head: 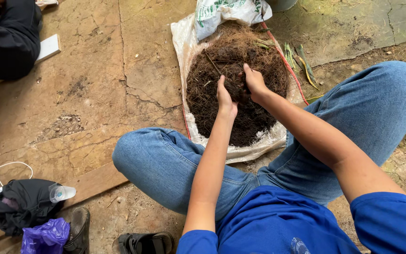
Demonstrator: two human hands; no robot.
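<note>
A heap of dark brown fibrous soil [226, 70] lies on a white woven sack [184, 42] spread on the cracked ground in front of my crossed legs. My left hand [225, 98] and my right hand [254, 83] meet above the middle of the heap, both closed around one clump of the dark fibre [238, 90]. The fingers press into the clump from either side.
A printed white bag [222, 11] lies at the sack's far end, green leaf scraps [301, 61] to its right. Another person in dark clothes [8, 40] sits top left by a white board [48, 47]. A wooden plank, black cloth, purple bag [45, 237] and sandals [146, 242] lie bottom left.
</note>
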